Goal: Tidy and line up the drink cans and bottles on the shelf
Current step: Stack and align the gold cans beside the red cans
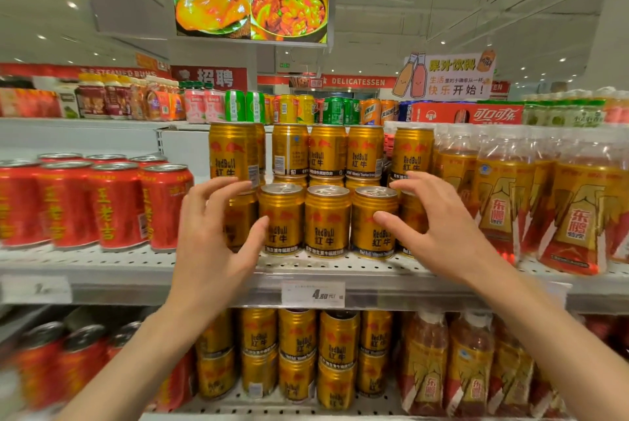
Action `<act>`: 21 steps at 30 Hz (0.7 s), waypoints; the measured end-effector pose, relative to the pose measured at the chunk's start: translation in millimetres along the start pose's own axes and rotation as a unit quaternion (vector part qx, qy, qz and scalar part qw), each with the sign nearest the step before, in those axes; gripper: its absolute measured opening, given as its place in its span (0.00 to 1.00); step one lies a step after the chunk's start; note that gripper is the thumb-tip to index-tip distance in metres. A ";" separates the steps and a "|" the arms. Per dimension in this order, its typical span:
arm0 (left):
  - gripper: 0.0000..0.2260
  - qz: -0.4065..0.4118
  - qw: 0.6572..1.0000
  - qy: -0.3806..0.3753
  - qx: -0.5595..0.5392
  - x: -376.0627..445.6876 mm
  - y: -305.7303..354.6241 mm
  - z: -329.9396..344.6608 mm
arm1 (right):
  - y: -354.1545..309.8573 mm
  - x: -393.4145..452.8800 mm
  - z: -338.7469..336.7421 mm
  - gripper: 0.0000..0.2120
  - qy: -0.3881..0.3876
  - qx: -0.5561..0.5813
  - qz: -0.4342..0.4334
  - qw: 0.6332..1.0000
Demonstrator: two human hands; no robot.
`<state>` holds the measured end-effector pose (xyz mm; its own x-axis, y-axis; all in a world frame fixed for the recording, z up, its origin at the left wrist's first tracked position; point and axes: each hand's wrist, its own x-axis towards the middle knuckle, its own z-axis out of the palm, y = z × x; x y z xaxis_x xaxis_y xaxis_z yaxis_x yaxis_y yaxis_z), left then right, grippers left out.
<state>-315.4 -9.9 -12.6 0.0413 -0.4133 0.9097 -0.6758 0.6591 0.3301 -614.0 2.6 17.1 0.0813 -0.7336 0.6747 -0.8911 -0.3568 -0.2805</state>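
While both hands reach toward the middle shelf (306,267), neither holds anything: the left hand (218,233) is spread wide with fingers curled, just in front of the leftmost gold cans, and the right hand (439,226) is equally wide open, its thumb near the rightmost front can. Between the hands, three gold cans (327,219) stand upright in a row at the shelf's front edge, touching side by side (a second layer of the same cans (326,150) is stacked behind and above them). Red cans (112,202) fill the shelf's left end, and shrink-wrapped bottles (575,209) with red and gold labels fill its right end. A price tag (312,294) hangs on the front edge below the gold cans
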 end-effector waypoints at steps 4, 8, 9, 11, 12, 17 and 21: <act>0.35 -0.091 0.996 0.002 -0.003 -12.6 -17.2 -14.2 | -3.4 -1.9 13.4 0.37 0.044 -0.017 -0.005 0.999; 0.49 -0.220 0.963 -0.132 -0.087 -0.8 -22.3 -17.7 | -6.8 -4.8 20.8 0.38 0.052 -0.050 -0.011 0.997; 0.50 -0.232 0.956 -0.155 -0.085 4.2 -24.9 -17.2 | -6.7 -4.7 21.3 0.38 0.051 -0.052 -0.013 0.997; 0.48 -0.241 0.950 -0.186 -0.073 13.2 -27.5 -17.4 | -5.7 -4.4 21.6 0.37 0.047 -0.051 -0.012 0.998; 0.45 -0.236 0.950 -0.192 -0.070 15.7 -28.8 -17.6 | -5.0 -4.4 21.9 0.37 0.046 -0.052 -0.012 0.997; 0.40 -0.196 0.961 -0.186 -0.051 15.5 -31.6 -17.9 | -2.0 -4.6 25.1 0.35 0.062 -0.057 -0.025 0.996; 0.41 -0.200 0.965 -0.167 -0.035 13.7 -32.6 -13.4 | 0.3 -2.5 26.6 0.34 0.065 -0.049 -0.024 0.996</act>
<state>-282.9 -28.6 -7.5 0.0412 -0.8156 0.5772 -0.6033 0.4402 0.6650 -602.6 -11.1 -2.9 0.0714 -0.6340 0.7700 -0.9271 -0.3270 -0.1832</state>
